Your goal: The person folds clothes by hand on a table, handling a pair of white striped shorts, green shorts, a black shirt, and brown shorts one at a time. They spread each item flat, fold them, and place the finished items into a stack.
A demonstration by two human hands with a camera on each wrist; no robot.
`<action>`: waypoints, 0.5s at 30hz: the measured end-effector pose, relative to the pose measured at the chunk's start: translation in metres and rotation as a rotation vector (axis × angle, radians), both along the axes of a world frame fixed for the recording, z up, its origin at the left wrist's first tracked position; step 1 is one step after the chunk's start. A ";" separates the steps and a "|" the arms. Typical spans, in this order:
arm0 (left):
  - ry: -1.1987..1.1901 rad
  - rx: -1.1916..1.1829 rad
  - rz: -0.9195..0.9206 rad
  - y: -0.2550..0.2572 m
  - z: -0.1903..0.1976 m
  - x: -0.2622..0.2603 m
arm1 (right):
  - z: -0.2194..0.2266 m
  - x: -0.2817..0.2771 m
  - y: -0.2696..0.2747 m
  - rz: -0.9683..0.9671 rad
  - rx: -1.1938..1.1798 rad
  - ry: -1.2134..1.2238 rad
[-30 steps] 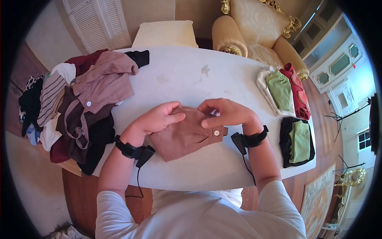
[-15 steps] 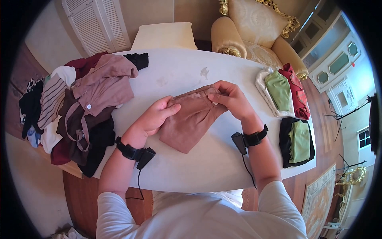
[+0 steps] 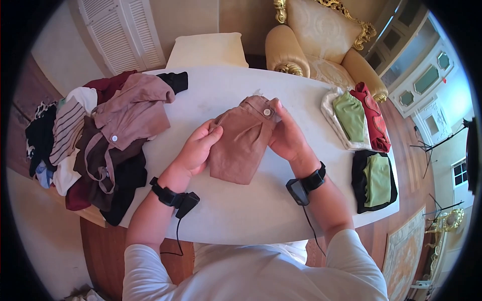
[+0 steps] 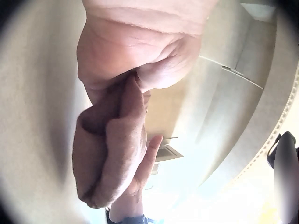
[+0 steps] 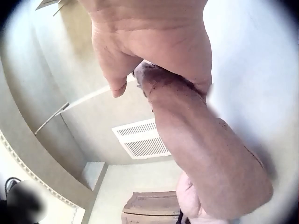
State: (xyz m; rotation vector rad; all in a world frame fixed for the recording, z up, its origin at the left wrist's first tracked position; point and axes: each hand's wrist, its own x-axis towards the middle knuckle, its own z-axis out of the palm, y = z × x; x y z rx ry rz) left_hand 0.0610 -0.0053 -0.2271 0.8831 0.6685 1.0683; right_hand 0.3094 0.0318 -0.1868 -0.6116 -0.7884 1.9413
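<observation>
Folded brown pants (image 3: 238, 143) with a buttoned waistband and pleats are held up over the white table. My left hand (image 3: 197, 148) pinches their left edge, thumb on the front and fingers behind. My right hand (image 3: 290, 134) lies along the right side, thumb straight and raised beside the white button (image 3: 267, 112). In the right wrist view that thumb (image 5: 119, 86) stands apart from the cloth, while the other fingers are partly hidden behind it. The left wrist view shows the pants (image 4: 112, 158) end-on, with their folded layers below my left palm.
A loose heap of clothes, with a mauve garment (image 3: 133, 110) on top, covers the table's left end. At the right lie folded stacks: green cloth (image 3: 351, 116) beside a red garment (image 3: 372, 115), and green on black cloth (image 3: 357, 185). A gold armchair (image 3: 288, 47) stands behind the table (image 3: 221, 220).
The pants have risen from low over the table, moved farther out and turned more upright, button now at upper right. My right hand has let go its pinch at the waistband and slid down the side.
</observation>
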 end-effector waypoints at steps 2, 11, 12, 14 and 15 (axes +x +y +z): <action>-0.018 -0.013 0.011 0.000 0.002 0.000 | -0.006 0.000 0.001 0.011 -0.006 -0.021; 0.050 -0.083 -0.050 0.000 0.003 -0.010 | -0.016 0.005 0.010 -0.027 0.031 -0.092; 0.049 -0.061 -0.070 0.004 -0.005 -0.013 | -0.014 0.005 0.009 -0.024 0.038 -0.101; 0.043 -0.040 -0.103 0.007 -0.012 -0.016 | -0.014 0.006 0.009 -0.017 0.073 -0.118; 0.037 -0.040 -0.115 0.008 -0.014 -0.016 | -0.013 0.007 0.010 -0.012 0.101 -0.125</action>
